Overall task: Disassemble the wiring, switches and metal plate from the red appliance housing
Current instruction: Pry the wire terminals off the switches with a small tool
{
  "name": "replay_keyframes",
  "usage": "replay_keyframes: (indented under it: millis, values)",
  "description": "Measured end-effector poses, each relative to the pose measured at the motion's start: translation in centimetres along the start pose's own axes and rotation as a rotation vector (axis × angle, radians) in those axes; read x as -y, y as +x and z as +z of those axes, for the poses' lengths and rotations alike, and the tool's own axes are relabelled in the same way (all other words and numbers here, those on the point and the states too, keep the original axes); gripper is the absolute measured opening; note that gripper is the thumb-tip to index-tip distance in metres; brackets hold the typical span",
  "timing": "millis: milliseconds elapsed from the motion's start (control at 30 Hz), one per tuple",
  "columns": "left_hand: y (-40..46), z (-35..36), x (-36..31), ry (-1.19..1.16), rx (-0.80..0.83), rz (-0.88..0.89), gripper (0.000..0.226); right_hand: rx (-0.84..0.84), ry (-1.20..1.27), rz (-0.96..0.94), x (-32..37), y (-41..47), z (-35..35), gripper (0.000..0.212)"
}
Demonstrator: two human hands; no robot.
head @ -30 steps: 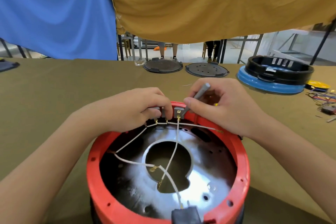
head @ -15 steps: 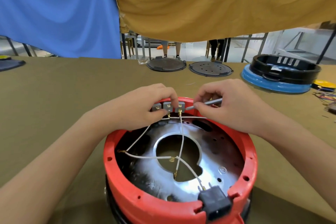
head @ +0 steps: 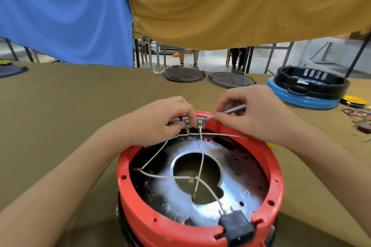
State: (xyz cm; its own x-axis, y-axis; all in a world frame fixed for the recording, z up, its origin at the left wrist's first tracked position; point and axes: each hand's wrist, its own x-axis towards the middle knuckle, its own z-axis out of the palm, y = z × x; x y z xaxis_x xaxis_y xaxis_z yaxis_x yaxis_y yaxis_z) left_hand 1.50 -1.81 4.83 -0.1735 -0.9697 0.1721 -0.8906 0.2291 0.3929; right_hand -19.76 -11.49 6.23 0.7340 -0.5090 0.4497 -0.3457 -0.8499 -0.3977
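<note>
The red appliance housing [head: 200,226] sits open-side up on the olive-covered table [head: 80,116], directly before the person; the metal plate [head: 230,202] lies inside it, crossed by white wires [head: 201,158] that run up to a row of grey switches [head: 187,123] at the far rim.

Step in hand: freeing the switch row. The left hand [head: 160,124] pinches the switches, thumb beneath and fingers over the top; the right hand [head: 255,112] grips a grey tool [head: 230,110], its tip set against the right-hand end of the switch row; whether the tip is a blade or a driver cannot be told at this distance.

Next move, as judged: lever or unfasten the switch block clear of the rim, then pull the brass spade terminals off; the black socket [head: 236,226] at the near rim remains wired.

Markings: a small stamped mark shows on the plate near the socket side, not legible; no brand or label can be read.
</note>
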Motion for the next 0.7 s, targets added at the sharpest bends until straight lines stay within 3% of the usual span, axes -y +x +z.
replay_keyframes:
  millis: [300,600,700]
  values:
    - [0.3,0.0,-0.3,0.022,-0.145,0.114,0.008,-0.037,0.504,0.069,-0.3,-0.7,0.5,0.012]
    - [0.0,0.1,-1.0,0.065,-0.146,0.168,0.007,-0.021,0.522,0.029,0.3,-0.9,1.0,0.010]
    - [0.1,0.1,-0.8,-0.038,-0.176,0.139,0.005,-0.022,0.579,0.048,0.3,-1.0,1.1,0.014]
